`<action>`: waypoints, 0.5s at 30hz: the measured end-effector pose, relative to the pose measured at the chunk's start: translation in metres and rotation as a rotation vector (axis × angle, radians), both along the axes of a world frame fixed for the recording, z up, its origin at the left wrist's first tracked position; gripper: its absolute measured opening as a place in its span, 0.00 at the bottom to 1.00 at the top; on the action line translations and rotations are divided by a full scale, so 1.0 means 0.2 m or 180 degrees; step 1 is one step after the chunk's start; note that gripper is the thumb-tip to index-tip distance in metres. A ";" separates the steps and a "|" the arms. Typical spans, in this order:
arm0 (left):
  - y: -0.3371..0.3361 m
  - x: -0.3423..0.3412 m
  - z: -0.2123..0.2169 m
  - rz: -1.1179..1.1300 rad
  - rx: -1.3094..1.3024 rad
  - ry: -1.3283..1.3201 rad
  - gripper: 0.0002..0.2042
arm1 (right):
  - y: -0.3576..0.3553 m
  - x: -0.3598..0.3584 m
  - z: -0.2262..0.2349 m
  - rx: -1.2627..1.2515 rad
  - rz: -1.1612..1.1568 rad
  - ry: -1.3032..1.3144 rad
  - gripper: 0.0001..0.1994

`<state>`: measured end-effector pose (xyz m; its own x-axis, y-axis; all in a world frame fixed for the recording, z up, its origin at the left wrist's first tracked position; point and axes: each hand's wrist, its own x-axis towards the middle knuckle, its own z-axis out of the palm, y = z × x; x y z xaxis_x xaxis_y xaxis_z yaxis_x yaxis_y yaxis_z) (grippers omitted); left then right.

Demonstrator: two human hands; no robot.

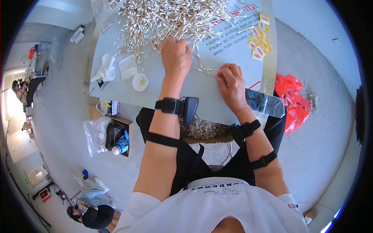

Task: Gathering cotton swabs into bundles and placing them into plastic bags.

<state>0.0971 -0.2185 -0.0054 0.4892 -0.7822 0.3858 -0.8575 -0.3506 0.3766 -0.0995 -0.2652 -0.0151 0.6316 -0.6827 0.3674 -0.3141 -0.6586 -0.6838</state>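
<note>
A large heap of cotton swabs [167, 19] with wooden sticks and white tips covers the far part of the table. At the heap's near edge is my left hand [176, 56], its fingers curled closed; what they hold, if anything, is hidden. My right hand [232, 83] lies lower and to the right, fingers pinched on a few cotton swabs [207, 71] whose ends stick out to the left over the table sheet. Left of my left wrist stand a small white round cup [140, 82], a clear plastic piece [128, 68] and a crumpled white tissue [104, 68].
Yellow-and-white packets [259, 39] lie along the table's right side. Below the near edge, a cardboard box [206, 130] holds more swabs. A red plastic bag [293, 103] is on the floor at right, a box of belongings [120, 138] at left. Another person [95, 211] sits lower left.
</note>
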 end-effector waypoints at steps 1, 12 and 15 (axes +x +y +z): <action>-0.03 0.02 -0.02 -0.0065 0.0060 0.0095 0.03 | 0.01 0.00 0.00 -0.0013 -0.0011 -0.0016 0.06; 0.14 0.02 0.17 0.0183 0.0283 0.1981 0.08 | 0.01 -0.01 -0.01 0.0004 0.0010 -0.0213 0.07; 0.31 -0.12 0.23 0.0128 0.0139 0.2873 0.06 | 0.01 -0.02 -0.02 0.0034 -0.0023 -0.0192 0.07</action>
